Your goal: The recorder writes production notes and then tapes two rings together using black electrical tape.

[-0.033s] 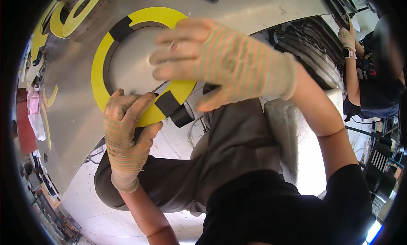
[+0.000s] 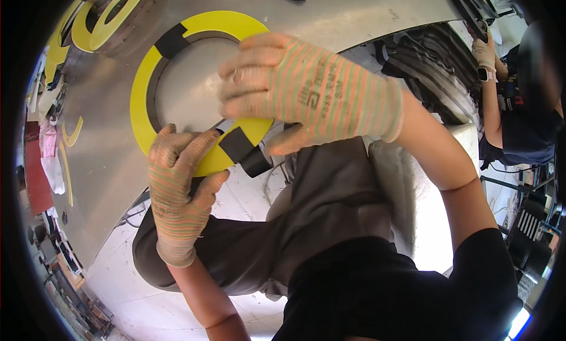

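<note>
Yellow ring (image 2: 140, 99) between left fingers (image 2: 196, 146) and thumb (image 2: 210, 186)

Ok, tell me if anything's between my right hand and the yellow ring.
Nothing visible is. The right hand overlaps the right side of the yellow ring in this view; contact can't be told. The left hand holds the near edge, further left.
</note>
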### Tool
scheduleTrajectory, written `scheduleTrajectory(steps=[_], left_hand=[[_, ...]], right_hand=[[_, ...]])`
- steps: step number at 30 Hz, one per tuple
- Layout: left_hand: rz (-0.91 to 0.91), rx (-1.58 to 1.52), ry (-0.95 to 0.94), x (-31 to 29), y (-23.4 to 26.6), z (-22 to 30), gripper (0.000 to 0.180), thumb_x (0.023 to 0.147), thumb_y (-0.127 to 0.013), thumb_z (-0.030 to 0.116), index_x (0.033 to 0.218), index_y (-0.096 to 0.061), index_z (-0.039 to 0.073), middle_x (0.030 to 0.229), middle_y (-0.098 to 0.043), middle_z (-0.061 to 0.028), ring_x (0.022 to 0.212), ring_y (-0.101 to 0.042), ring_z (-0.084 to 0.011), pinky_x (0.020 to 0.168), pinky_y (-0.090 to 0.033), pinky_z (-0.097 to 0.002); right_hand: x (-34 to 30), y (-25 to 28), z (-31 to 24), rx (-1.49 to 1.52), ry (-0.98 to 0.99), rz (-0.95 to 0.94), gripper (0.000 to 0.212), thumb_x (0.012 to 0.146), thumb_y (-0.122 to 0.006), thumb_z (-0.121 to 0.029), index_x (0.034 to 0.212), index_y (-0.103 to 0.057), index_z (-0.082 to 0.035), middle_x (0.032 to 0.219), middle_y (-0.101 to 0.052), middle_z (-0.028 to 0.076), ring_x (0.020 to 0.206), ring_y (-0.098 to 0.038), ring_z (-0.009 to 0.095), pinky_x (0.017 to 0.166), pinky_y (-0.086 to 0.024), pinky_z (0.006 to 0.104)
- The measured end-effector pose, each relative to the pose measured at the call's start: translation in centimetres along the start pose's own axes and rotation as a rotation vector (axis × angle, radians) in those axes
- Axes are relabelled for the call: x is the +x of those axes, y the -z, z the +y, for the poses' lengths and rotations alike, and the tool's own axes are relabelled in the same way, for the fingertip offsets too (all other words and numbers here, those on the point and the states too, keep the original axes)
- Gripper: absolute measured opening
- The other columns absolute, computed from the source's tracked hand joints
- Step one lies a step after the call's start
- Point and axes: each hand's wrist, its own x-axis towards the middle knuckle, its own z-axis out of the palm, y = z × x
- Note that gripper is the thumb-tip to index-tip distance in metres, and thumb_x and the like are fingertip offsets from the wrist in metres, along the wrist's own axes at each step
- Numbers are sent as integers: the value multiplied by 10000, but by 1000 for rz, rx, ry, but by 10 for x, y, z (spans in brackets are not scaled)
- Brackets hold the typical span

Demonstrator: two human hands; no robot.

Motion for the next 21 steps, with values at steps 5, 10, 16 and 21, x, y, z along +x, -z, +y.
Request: scheduleTrajectory(steps=[5,10,16,21], left_hand=[[-30,20,-17,-18,-1,13,468,756,-776,250,1186,-682,91,1091,-590,-68,1098,-541,-304,1108,-378,-544],[-31,66,-6,-20,1,15,485,765,-775,279,1203,-674,99,1083,-586,-70,1087,-541,-315,1100,-381,-536],[-41,46,156,9,-5,44,362,769,-805,311,1014,-710,62,985,-619,-77,987,-562,-309,942,-419,-452],[253,197,248,9,-23,28,213,765,-818,261,745,-707,81,867,-627,-63,843,-575,-287,872,-419,-436]], right_hand=[[-13,-10,-8,156,-52,-88,510,723,-780,-408,1149,-670,-150,1130,-622,53,1206,-518,354,1073,-396,494],[-14,-14,-4,257,-35,-38,498,734,-772,-425,1139,-689,-148,1108,-630,48,1211,-513,360,1089,-376,498],[-13,-9,-2,279,-52,-54,483,766,-749,-463,1116,-702,-133,1084,-634,61,1209,-509,366,1104,-360,500],[-12,-17,0,271,-19,-11,485,773,-742,-469,1116,-700,-129,1072,-636,56,1190,-522,359,1106,-360,506]])
